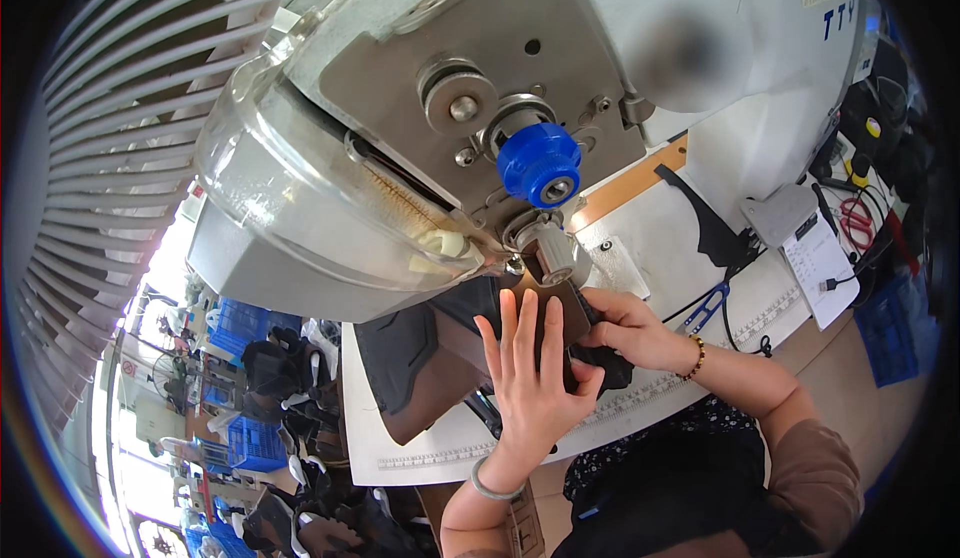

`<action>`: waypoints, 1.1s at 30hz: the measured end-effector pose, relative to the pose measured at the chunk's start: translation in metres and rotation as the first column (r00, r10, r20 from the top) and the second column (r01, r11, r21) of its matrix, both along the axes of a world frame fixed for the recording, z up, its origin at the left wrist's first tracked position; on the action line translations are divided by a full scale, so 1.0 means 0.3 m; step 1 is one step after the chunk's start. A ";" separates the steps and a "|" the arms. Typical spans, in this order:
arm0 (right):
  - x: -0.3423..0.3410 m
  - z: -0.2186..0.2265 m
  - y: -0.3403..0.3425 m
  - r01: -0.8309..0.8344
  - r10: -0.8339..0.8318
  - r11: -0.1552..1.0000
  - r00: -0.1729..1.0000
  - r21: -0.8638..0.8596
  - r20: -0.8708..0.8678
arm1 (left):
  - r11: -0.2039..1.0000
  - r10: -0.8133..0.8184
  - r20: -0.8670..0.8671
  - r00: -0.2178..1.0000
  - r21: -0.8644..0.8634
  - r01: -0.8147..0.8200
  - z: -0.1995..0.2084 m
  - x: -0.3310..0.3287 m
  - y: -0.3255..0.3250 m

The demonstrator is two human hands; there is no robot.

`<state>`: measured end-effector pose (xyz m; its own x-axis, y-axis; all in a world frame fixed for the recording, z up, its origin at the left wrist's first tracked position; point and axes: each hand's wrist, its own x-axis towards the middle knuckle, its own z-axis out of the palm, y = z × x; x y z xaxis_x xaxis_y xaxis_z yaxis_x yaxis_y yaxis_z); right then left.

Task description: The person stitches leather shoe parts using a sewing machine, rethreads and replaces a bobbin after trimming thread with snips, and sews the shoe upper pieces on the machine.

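A black and brown piece of sewn material (440,363), perhaps part of a bag, lies on the white table under the head of a large sewing machine (340,238). My left hand (535,383) rests flat on its brown part, fingers stretched toward the machine's needle area and thumb apart. To the right, my right hand (635,333) pinches the dark edge of the same piece between thumb and bent fingers. The needle itself is hidden behind the machine's blue tension knob (540,165) and lower metal parts.
Blue-handled scissors (712,303) and a black strip (700,220) lie right of the machine's base. A ruler strip (640,393) runs along the table's front edge. A white sheet (822,270) and cables sit far right. Blue crates (255,443) and dark goods stand left. A fan grille (120,158) rises upper left.
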<state>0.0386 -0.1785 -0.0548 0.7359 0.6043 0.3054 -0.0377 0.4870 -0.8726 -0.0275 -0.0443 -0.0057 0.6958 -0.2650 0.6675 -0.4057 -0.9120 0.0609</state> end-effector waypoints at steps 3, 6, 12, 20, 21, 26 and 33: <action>-0.008 0.018 -0.007 0.010 -0.010 1.000 1.000 0.005 0.019 | 1.000 -0.004 -0.007 1.000 0.011 0.004 0.000 0.000 -0.002; 0.006 0.002 -0.006 0.023 -0.022 1.000 1.000 0.019 -0.004 | 0.999 0.006 -0.007 1.000 0.034 -0.006 0.003 -0.002 -0.004; 0.015 0.009 -0.009 0.043 -0.048 0.998 0.994 -0.056 -0.100 | 0.999 0.008 -0.021 1.000 0.042 -0.007 0.003 -0.005 -0.007; -0.012 0.066 0.016 0.155 -0.153 0.984 0.988 -0.084 0.029 | 1.000 0.009 -0.035 0.999 -0.008 -0.009 0.004 -0.012 -0.002; -0.012 0.068 0.016 0.160 -0.159 0.981 0.987 -0.106 0.022 | 1.000 0.011 -0.034 0.999 -0.012 -0.012 0.006 -0.011 -0.003; -0.012 0.054 0.033 0.260 -0.255 0.961 0.964 -0.089 0.070 | 0.995 0.019 0.038 0.999 -0.099 -0.015 -0.005 0.003 -0.022; 0.018 0.034 0.024 0.238 -0.237 0.971 0.971 0.002 -0.021 | 0.989 0.098 0.046 0.994 -0.113 -0.092 -0.013 0.006 -0.072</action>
